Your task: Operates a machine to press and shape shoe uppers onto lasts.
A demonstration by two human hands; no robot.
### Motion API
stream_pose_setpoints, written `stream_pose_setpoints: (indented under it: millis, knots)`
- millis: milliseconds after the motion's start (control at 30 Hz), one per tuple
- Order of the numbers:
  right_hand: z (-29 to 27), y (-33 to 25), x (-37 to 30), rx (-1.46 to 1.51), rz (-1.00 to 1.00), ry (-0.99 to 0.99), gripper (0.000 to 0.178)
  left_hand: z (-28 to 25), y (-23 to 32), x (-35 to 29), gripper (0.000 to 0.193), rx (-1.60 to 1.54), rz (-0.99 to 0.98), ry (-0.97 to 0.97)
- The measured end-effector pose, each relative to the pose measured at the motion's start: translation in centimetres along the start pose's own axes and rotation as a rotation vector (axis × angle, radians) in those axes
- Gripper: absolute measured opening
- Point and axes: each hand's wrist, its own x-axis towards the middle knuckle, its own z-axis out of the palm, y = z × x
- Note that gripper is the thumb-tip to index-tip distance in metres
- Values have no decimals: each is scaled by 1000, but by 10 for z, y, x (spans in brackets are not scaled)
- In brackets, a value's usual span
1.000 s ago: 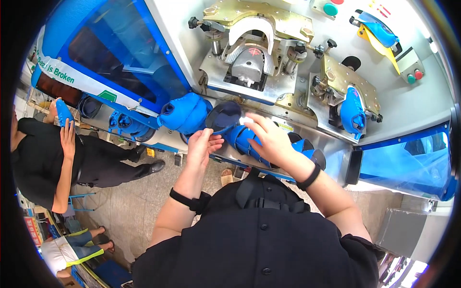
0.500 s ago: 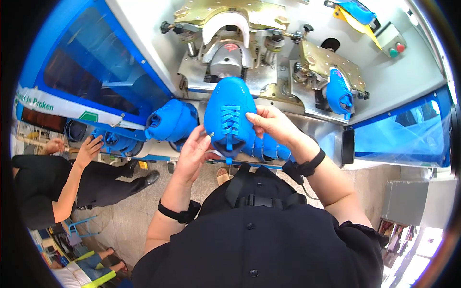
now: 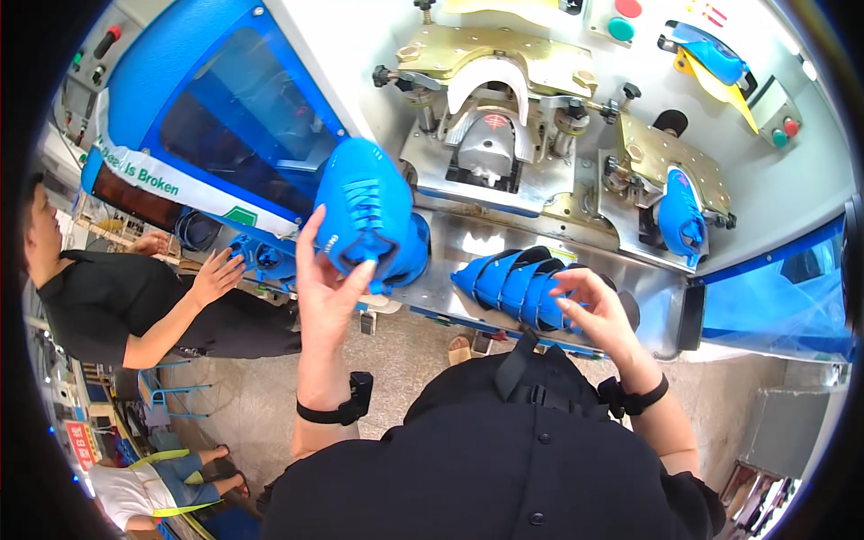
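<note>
My left hand [image 3: 326, 292] holds a blue laced shoe [image 3: 353, 180] by its heel collar, toe pointing away from me. Just behind and to the right of it, more blue shoe material [image 3: 416, 256] shows, partly hidden. My right hand [image 3: 596, 313] is empty, its fingers bent and apart, at the right end of a nested row of blue shoe uppers [image 3: 513, 286]. Whether the fingertips touch the uppers I cannot tell. Ahead stands a metal press with a rounded silver mould [image 3: 488, 148] and a white U-shaped pad [image 3: 515, 76] above it.
To the right, a second press station [image 3: 643, 153] holds another blue shoe [image 3: 681, 216]. Red and green buttons [image 3: 785, 133] sit on the machine wall. A blue-framed window panel [image 3: 243, 108] stands at the left. Beyond it, a co-worker's hand [image 3: 216, 277] is near blue shoes.
The blue shoe has moved left, away from the press, in my left hand. My right hand has let go of it and moved right, over to the uppers. The view has shifted left.
</note>
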Motion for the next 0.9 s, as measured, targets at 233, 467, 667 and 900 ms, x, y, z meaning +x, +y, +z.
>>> stream_pose_setpoints:
  millis: [233,467,667,900]
  knots:
    - [108,-57,90,-381,-537,-287,45,-49,-43,2,60,3,-168,286]
    - [178,-74,167,-697,-939,-236,53,-48,-38,-1,49,-159,-295,278]
    - [178,-67,176,-792,-771,-294,46,-48,-45,-17,50,309,42,345]
    - [180,-65,198,-882,-621,-217,60,-52,-81,12,36,638,169,311]
